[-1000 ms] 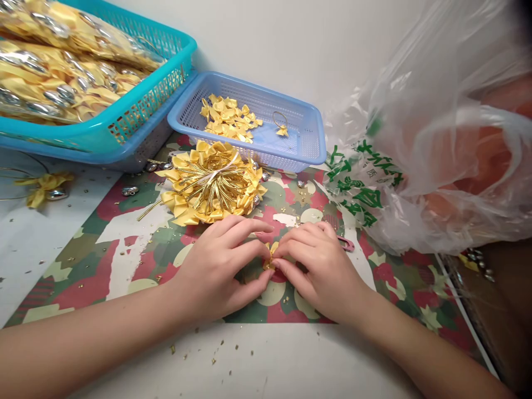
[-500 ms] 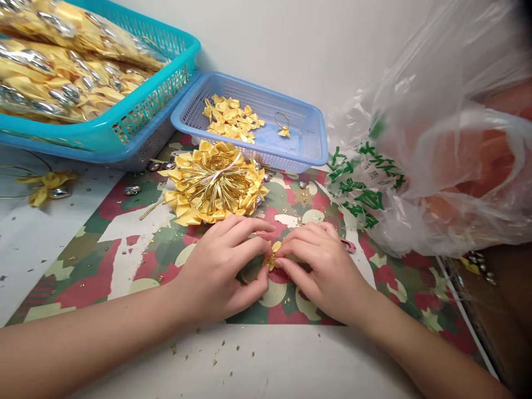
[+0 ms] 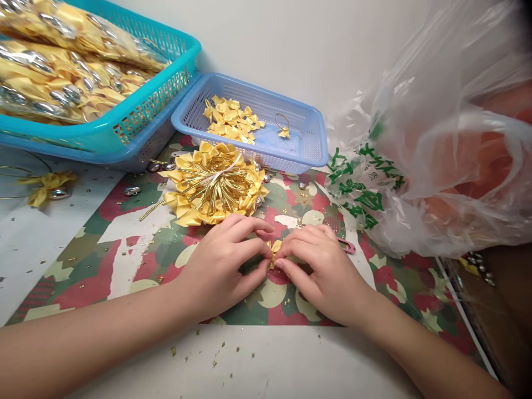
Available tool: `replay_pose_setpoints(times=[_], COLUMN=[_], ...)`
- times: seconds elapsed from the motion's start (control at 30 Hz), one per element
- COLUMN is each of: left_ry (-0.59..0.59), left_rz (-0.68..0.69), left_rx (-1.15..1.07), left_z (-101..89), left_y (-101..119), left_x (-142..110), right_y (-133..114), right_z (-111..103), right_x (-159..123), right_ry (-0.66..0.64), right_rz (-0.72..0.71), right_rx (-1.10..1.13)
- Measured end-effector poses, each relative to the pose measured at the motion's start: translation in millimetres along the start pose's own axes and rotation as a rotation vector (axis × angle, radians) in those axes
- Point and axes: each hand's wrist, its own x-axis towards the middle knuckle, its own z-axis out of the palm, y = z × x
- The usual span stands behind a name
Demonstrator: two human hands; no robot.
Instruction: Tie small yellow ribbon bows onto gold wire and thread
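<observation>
Between my two hands is a small yellow ribbon bow point(image 3: 274, 252), held just above the patterned paper. My left hand point(image 3: 233, 257) pinches its left side between thumb and index finger, the other fingers curled loosely. From the right, my right hand point(image 3: 318, 266) grips the same bow with thumb and fingertips, which hide part of it. Just beyond my left hand lies a round bundle of yellow bows point(image 3: 216, 185), its gold cords gathered in the middle under a pale tie. A pink hair clip point(image 3: 347, 245) shows behind my right hand.
A blue basket point(image 3: 307, 152) holds loose yellow bows. The teal basket point(image 3: 145, 102) at left carries bagged bows with silver beads. Another bow with beads point(image 3: 47, 185) lies on the left. A clear plastic bag point(image 3: 415, 210) stands right. Gold scraps dot the patterned paper point(image 3: 162, 238).
My left thumb and index finger have closed in on the bow, and a gold loop seen below them is now out of sight. My right hand has barely moved.
</observation>
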Motion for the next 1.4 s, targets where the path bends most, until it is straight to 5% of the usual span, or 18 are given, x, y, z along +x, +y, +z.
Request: replay_pose_setpoints(times=[0.57,0.83,1.1,1.4], left_ry=[-0.089,-0.218,-0.157,-0.041], left_rz=[-0.187,-0.04,-0.128,-0.147], left_rx=[-0.133,-0.099,-0.391,-0.268], left_z=[-5.9,-9.2,-9.1,-5.8], left_y=[-6,-9,-6,-5], left_x=[-4,-5,-3,2], right_y=[7,15,15,15], right_z=[-1,2,7,10], right_x=[3,1,5,6], right_ry=[0.01,-0.002,0.005,0.058], right_rz=[0.04,0.042,0.054,0.023], right_rx=[0.08,0.119,0.155,0.175])
